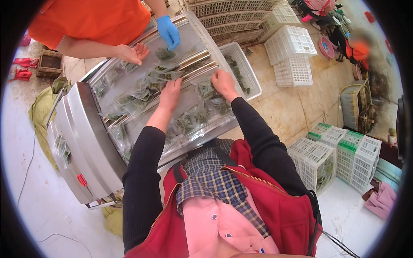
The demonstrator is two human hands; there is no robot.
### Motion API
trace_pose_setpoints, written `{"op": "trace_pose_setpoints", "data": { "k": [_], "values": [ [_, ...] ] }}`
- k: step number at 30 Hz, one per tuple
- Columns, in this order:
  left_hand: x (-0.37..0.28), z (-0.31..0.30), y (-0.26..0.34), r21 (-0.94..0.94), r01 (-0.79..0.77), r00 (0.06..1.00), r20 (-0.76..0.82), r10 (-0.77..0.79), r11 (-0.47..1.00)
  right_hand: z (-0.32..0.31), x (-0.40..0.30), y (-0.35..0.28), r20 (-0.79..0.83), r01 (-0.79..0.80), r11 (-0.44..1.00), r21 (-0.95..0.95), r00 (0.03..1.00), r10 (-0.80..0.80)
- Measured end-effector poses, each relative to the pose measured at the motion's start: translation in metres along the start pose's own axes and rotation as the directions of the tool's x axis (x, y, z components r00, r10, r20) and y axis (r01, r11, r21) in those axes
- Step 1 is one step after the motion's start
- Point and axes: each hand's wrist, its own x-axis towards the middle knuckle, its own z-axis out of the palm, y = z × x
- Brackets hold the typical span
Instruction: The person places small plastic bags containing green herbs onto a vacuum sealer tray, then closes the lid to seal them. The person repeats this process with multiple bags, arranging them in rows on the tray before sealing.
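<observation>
Before me is a stainless-steel vacuum packing machine (82,111) whose bed (129,125) holds clear plastic bags of dark green plant matter. My right hand (223,82) has its fingers curled at the mouth of one bag (206,90), beside a metal sealing bar (200,71). To its left, my left hand (171,94) rests palm down, fingertips at the bar's edge; whether it pinches any film is hidden. Several bags (190,119) lie in the near row, and more bags (138,96) overlap in the far row.
Across the machine, a person in orange has a blue-gloved hand (168,32) over a bag and a bare hand (133,54) beside it. A white basket (255,77) of greens stands at right. Red scissors (82,180) lie on the lid. Stacked crates (311,161) stand lower right.
</observation>
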Motion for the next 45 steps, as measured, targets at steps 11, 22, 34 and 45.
{"op": "trace_pose_setpoints", "data": {
  "k": [11,22,34,45],
  "values": [
    [-0.021,0.001,0.006,-0.042,0.066,0.996,-0.06,-0.068,0.997,-0.014,0.0,-0.021,-0.192,0.136,0.977,0.167,0.976,-0.103],
    [-0.015,-0.032,-0.017,-0.499,0.497,0.768,-0.127,-0.627,0.71,0.018,-0.005,-0.093,0.067,0.342,0.753,0.563,0.888,-0.454],
    [-0.075,-0.038,0.042,-0.703,0.312,0.791,-0.18,-0.584,0.64,-0.023,-0.065,-0.059,0.082,0.289,0.809,0.512,0.921,-0.38],
    [-0.083,-0.003,0.01,-0.336,0.713,0.691,0.189,-0.698,0.615,0.026,-0.034,-0.085,0.29,0.279,0.908,-0.311,0.938,-0.189]
  ]
}}
